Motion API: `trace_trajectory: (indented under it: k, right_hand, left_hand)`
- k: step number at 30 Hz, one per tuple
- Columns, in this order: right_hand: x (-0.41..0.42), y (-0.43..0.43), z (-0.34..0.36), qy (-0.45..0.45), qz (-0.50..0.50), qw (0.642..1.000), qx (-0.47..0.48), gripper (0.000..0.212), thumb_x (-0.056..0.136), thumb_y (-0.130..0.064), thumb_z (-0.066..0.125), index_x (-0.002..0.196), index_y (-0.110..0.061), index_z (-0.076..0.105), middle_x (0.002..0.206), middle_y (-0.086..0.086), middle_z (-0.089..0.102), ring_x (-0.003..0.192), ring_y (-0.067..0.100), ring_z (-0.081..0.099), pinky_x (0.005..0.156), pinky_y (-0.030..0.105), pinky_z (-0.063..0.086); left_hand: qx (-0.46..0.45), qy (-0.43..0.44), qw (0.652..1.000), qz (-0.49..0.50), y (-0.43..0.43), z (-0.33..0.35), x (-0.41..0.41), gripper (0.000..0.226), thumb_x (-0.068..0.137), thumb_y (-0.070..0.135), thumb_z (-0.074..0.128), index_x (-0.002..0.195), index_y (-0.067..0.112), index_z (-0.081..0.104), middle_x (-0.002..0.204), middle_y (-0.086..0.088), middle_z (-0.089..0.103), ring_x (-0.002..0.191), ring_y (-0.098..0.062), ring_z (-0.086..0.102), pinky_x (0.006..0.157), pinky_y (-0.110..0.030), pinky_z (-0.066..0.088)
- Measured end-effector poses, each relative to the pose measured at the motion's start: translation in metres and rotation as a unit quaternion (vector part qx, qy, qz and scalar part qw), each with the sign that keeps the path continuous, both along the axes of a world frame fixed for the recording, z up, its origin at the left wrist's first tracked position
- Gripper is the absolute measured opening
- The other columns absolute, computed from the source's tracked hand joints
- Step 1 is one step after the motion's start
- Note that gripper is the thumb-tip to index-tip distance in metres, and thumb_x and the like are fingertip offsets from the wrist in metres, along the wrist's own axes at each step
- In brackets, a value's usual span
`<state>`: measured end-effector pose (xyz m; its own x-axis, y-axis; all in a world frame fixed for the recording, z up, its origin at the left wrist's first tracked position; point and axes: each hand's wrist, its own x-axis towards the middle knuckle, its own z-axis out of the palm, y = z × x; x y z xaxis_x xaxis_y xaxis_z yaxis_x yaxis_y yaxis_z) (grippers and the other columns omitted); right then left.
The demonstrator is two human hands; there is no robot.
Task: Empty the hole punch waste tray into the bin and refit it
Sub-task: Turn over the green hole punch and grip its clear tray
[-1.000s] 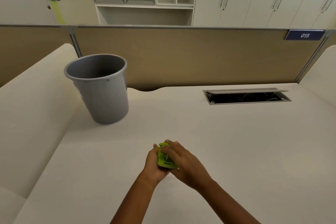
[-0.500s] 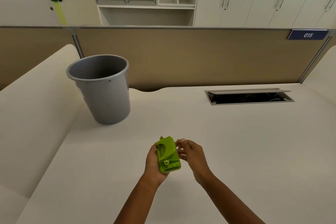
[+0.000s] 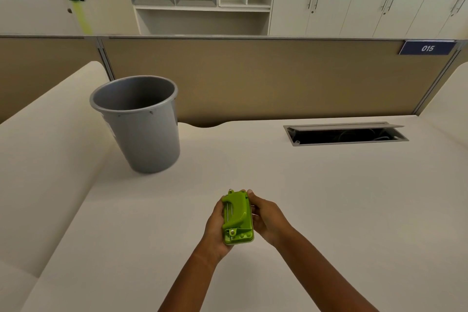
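both hands grip the lime-green plastic hole punch (image 3: 238,218) above the cream desk (image 3: 329,197): left hand (image 3: 215,228) cradling, right hand (image 3: 268,220) pinching its right side; grey plastic bin (image 3: 141,129) far left.

Left hand (image 3: 215,227): cupped against the left side of the hole punch (image 3: 237,218), palm under it, forearm rising from the lower edge. Right hand (image 3: 268,220): pressed to the punch's right side, fingertips (image 3: 250,194) curled at its far end.
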<state>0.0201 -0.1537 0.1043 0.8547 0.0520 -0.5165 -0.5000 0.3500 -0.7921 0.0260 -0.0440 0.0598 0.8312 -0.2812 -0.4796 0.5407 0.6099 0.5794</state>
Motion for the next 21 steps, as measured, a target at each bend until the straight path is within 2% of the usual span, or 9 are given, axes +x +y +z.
trace_trajectory:
  k: [3,9,14,19,21]
  right_hand:
    - [0.002,0.0,-0.003,0.011,-0.008,1.0,0.016,0.028,0.095,-0.022,0.046,0.078,-0.011,0.065,0.049,-0.003,0.068,0.058,0.015,0.062,0.055,0.024,0.052]
    - [0.006,0.002,-0.003,0.042,-0.049,0.997,0.037,0.025,0.095,-0.014,0.044,0.078,-0.008,0.061,0.073,0.009,0.059,0.069,0.022,0.057,0.06,0.032,0.049]
    - [0.005,0.001,-0.006,0.067,-0.049,0.995,0.055,0.026,0.094,-0.013,0.044,0.077,-0.007,0.062,0.075,0.009,0.059,0.069,0.021,0.057,0.058,0.033,0.048]
    - [0.002,-0.002,-0.003,0.043,-0.009,0.998,0.044,0.027,0.095,-0.018,0.045,0.079,-0.009,0.064,0.075,0.008,0.062,0.068,0.019,0.061,0.058,0.03,0.052]
    - [-0.004,-0.002,-0.004,0.027,0.019,0.999,0.04,0.029,0.095,-0.02,0.046,0.079,-0.009,0.066,0.073,0.007,0.066,0.064,0.016,0.065,0.054,0.027,0.055]
  left_hand:
    - [0.008,-0.002,1.0,0.006,-0.001,-0.003,0.0,0.037,0.095,0.037,0.037,0.093,0.013,0.065,0.065,-0.006,0.074,0.054,-0.016,0.07,0.048,-0.024,0.056]
    - [0.039,-0.001,0.999,0.013,-0.006,-0.002,-0.001,0.038,0.094,0.04,0.038,0.093,0.013,0.065,0.079,-0.009,0.071,0.069,-0.02,0.066,0.049,-0.024,0.057]
    - [0.041,-0.002,0.999,0.014,-0.008,-0.001,-0.001,0.037,0.092,0.041,0.042,0.083,0.013,0.066,0.06,-0.005,0.073,0.053,-0.015,0.069,0.046,-0.025,0.056]
    - [0.004,-0.001,1.0,0.03,-0.006,-0.002,0.001,0.037,0.092,0.042,0.041,0.09,0.012,0.063,0.065,-0.006,0.074,0.055,-0.017,0.07,0.049,-0.026,0.057]
    - [-0.037,-0.012,0.998,0.048,-0.003,-0.002,0.005,0.043,0.095,0.043,0.032,0.1,0.012,0.061,0.077,-0.007,0.076,0.068,-0.019,0.072,0.058,-0.03,0.059]
